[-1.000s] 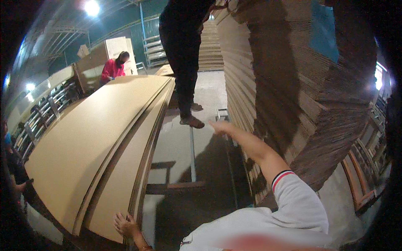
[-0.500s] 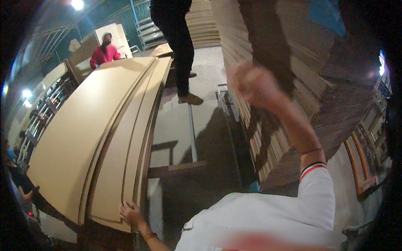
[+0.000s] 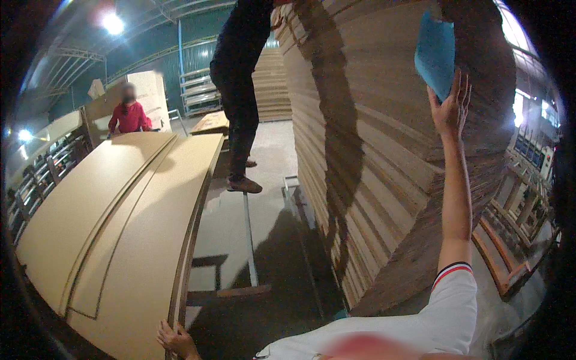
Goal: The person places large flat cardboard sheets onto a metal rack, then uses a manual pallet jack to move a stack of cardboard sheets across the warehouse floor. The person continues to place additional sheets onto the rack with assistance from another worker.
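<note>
My left hand lies at the near right corner of a pale wood panel, the fingers apart over its edge. That panel lies on a low stack, partly over another wide pale panel. My raised right arm reaches to a tall stack of brown boards. At its end my right hand is open, fingers stretched out against the stack. Right beside the thumb is the lower tip of a blue sheet, which lies against the boards. Neither hand holds anything that I can see.
A co-worker in dark trousers stands between the two stacks, one hand at the tall one. Another person in red is at the far end of the panels. A metal floor rail and an orange frame stand low.
My right hand has moved up and right to the blue sheet, its fingers now stretched. The view has shifted. The right-hand panel shows wider, and my left hand remains at its near edge.
</note>
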The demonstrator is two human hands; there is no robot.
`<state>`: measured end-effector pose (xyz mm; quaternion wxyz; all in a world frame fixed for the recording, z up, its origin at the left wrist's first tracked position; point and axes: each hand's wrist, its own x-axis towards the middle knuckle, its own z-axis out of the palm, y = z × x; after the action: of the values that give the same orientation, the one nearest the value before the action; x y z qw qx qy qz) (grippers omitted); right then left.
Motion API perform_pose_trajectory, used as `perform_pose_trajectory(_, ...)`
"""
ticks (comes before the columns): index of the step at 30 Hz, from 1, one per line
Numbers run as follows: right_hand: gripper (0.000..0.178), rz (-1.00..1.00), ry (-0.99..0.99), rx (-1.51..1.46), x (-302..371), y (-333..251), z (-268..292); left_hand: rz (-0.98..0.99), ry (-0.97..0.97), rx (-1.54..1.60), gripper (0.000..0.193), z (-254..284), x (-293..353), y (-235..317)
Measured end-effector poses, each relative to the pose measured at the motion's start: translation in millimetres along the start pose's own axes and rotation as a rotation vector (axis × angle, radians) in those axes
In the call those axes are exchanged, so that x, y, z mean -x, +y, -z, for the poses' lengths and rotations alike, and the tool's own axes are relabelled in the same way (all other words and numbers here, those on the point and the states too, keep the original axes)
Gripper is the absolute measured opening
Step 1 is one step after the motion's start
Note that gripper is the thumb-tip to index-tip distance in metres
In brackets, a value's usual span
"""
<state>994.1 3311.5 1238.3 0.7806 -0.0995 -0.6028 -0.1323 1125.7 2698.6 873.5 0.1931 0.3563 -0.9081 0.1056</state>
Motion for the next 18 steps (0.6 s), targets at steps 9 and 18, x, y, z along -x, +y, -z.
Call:
perform_pose_trajectory(9, 0.075, 0.067, 0.019, -0.076, 18.4, 28.3, -31.9, 0.079, 0.216, 0.531, 0.037, -77.0, -41.6, 55.1)
perform_pose_trajectory(18, 0.078, 0.066, -0.015, 0.024, 15.3, 34.1, -28.7, 0.099, 0.192, 0.398, 0.032, -103.0, -48.4, 65.9)
